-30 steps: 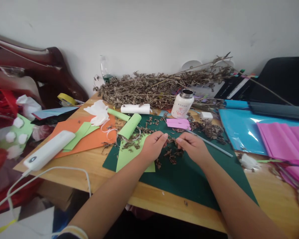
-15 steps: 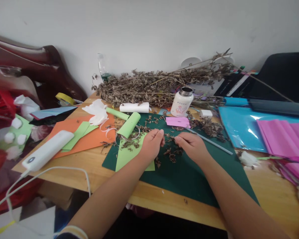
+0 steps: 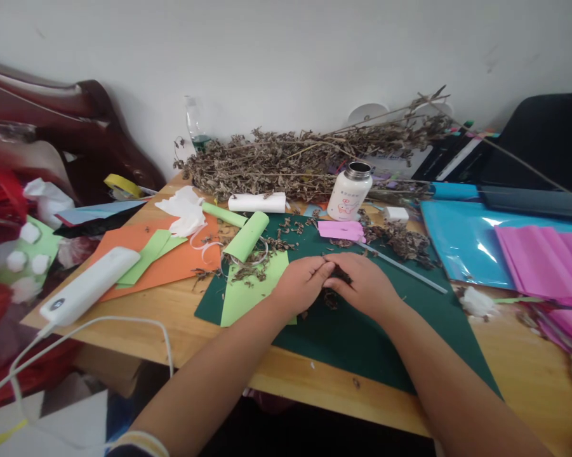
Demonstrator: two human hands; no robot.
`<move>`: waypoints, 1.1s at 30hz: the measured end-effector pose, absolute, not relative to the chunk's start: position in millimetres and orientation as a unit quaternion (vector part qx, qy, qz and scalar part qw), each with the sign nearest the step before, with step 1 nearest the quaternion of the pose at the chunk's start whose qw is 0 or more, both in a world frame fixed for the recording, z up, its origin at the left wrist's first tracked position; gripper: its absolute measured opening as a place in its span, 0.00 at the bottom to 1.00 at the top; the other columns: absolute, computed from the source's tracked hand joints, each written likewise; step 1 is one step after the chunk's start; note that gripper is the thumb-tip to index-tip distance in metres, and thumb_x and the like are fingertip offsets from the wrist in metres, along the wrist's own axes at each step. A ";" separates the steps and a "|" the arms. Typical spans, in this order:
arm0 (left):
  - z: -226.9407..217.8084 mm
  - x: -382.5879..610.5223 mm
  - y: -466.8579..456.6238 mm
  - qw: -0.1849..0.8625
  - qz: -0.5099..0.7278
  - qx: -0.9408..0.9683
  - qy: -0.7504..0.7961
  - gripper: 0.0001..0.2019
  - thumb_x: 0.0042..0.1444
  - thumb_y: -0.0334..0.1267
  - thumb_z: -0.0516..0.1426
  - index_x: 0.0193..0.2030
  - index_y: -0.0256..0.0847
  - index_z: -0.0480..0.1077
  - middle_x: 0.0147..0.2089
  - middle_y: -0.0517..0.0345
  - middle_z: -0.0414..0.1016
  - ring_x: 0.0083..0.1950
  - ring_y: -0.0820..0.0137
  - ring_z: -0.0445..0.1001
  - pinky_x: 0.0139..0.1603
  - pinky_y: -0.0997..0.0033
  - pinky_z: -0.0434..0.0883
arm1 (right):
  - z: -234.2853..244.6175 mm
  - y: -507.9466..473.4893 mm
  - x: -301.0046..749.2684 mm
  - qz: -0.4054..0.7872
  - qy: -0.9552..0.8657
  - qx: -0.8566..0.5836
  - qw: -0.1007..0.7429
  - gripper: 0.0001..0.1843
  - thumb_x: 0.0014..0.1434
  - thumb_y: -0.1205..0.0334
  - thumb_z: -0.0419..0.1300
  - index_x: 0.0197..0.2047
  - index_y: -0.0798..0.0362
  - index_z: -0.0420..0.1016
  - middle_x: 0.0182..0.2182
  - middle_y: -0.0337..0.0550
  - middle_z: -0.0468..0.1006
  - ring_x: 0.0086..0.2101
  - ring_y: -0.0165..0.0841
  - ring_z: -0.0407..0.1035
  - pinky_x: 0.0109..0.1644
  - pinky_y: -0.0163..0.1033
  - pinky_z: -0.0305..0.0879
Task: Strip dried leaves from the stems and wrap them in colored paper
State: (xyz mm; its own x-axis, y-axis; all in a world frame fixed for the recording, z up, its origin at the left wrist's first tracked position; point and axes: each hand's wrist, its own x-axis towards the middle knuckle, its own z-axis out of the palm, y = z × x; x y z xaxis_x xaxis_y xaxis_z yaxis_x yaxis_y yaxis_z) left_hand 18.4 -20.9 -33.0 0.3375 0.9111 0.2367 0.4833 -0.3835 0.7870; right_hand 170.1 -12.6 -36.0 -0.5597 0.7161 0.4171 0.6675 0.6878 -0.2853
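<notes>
My left hand [image 3: 301,283] and my right hand [image 3: 364,282] meet at the fingertips low over a dark green mat [image 3: 352,346]. The fingers of my left hand are closed, and whatever they hold is hidden. My right hand curls over crumpled brown dried leaves [image 3: 341,274], which show between its thumb and fingers. Other dried leaf bits [image 3: 331,299] lie on the mat just below the hands. Beside my left hand is a light green paper sheet [image 3: 240,304], with leaf crumbs and a rolled green paper [image 3: 247,237] on it.
Behind the mat lies a heap of dried stalks [image 3: 266,165]. An uncapped white bottle [image 3: 350,193] stands before it. A pink paper piece [image 3: 340,230] and a thin stick [image 3: 404,268] lie beyond my hands. A white power bank [image 3: 93,285] with a cable sits at left, a blue folder [image 3: 466,247] at right.
My hands have come together from a short gap apart, closing over the leaf bits between them. The view has shifted slightly; the other things stay where they were.
</notes>
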 end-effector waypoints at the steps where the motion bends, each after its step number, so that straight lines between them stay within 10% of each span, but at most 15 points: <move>1: -32.8 18.6 -20.9 0.313 0.334 0.763 0.456 0.17 0.54 0.42 0.42 0.18 0.38 0.53 0.19 0.64 0.55 0.24 0.77 0.56 0.25 0.76 0.53 | -35.5 -13.4 169.0 0.034 -0.887 -0.393 0.240 0.16 0.55 0.51 0.45 0.34 0.53 0.67 0.29 0.47 0.72 0.32 0.36 0.64 0.34 0.40 0.58; 15: -32.2 1.8 -0.5 0.470 0.589 0.482 0.446 0.16 0.52 0.45 0.45 0.19 0.39 0.51 0.16 0.67 0.50 0.16 0.81 0.50 0.18 0.78 0.51 | -32.5 3.4 204.5 -0.001 -0.867 -0.459 0.196 0.15 0.56 0.58 0.44 0.26 0.52 0.68 0.25 0.42 0.72 0.27 0.32 0.65 0.29 0.35 0.57; 33: -37.2 11.7 -14.2 0.338 0.386 0.692 0.508 0.16 0.54 0.45 0.43 0.20 0.38 0.57 0.19 0.65 0.59 0.23 0.78 0.59 0.26 0.77 0.57 | -24.4 -8.9 182.7 0.188 -0.793 -0.489 0.310 0.20 0.52 0.62 0.51 0.50 0.49 0.61 0.26 0.38 0.75 0.26 0.31 0.67 0.30 0.35 0.62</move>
